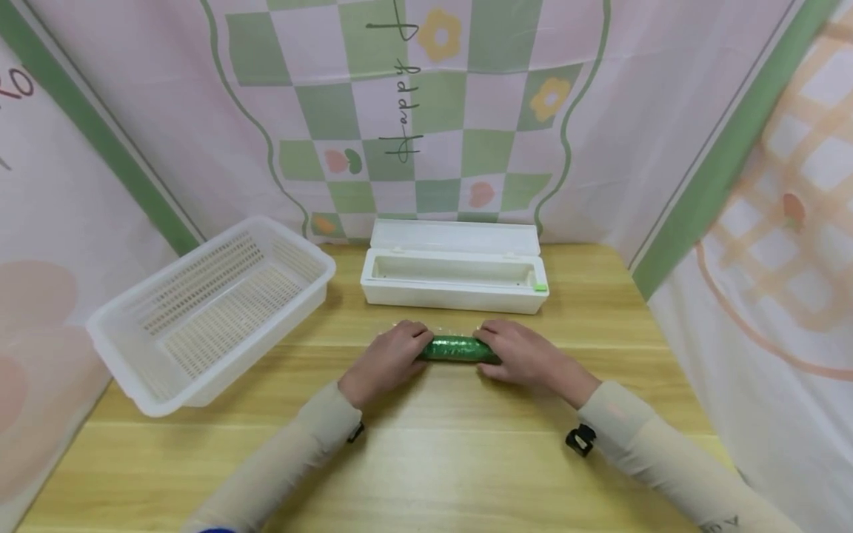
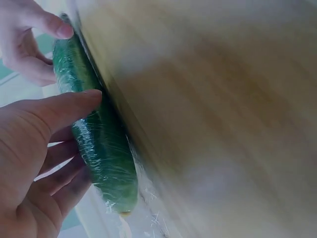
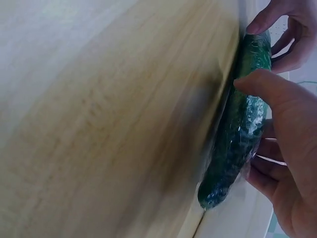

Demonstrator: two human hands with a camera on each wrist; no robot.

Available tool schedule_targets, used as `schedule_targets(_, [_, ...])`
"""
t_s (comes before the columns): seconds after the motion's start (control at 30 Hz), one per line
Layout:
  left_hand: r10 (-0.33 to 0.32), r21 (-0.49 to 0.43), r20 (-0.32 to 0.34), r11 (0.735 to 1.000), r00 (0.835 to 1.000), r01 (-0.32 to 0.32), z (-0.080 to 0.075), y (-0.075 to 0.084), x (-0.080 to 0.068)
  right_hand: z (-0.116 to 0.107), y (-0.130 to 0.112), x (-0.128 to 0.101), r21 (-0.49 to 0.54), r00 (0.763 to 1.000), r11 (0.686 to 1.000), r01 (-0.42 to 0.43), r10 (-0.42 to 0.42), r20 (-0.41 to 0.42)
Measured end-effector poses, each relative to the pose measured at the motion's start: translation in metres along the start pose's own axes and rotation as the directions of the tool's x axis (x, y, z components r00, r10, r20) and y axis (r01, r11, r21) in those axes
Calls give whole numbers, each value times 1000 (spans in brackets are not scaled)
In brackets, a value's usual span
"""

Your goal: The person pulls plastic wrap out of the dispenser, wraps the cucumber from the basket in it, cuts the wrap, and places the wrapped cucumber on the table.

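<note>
Wooden surface (image 1: pixel 426 459) before patterned cloth walls, film-wrapped cucumber (image 1: pixel 457 349) lying at its middle, left hand (image 1: pixel 386 359) gripping one end, right hand (image 1: pixel 523 357) gripping the other, white basket (image 1: pixel 213 311) left, open white box (image 1: pixel 455 275) behind.

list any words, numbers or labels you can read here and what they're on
"happy", in dark handwritten letters turned sideways, on the checked backdrop cloth.
Red marks at the far left of the side cloth: cut off, not readable.
Dark letters on the right sleeve: cut off by the frame, not readable.
Green tab on the white box: too small to read.
</note>
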State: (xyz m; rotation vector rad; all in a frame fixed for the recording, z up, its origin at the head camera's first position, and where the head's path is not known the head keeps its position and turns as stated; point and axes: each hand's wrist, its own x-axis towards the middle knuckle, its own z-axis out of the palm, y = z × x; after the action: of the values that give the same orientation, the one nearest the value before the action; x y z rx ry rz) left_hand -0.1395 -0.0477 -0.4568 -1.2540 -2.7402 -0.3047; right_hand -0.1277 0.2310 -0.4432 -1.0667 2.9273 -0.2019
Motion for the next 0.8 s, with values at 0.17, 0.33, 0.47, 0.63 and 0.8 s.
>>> schedule_targets(0.17, [-23,6,6,1000,1000,23,0,0,4,0,-1,1,6,996,1000,-9,9,-89])
schedule_targets(0.33, [-36,-25,32,999,999,37,-1,-3,9,3,-2,5,-7,987,999,39,-39,-156])
schedule_targets(0.47, [-45,-33,57,998,997,47,-1,-6,12,4,-2,9,-17,986,999,47,-49,-160])
schedule_targets(0.63, [-53,-25,31,998,998,54,-5,-8,12,4,1,12,-2,993,999,33,-33,-115])
schedule_targets(0.8, [-19,-31,-27,999,999,18,-9,-7,12,1,6,16,26,999,1000,9,-8,-45])
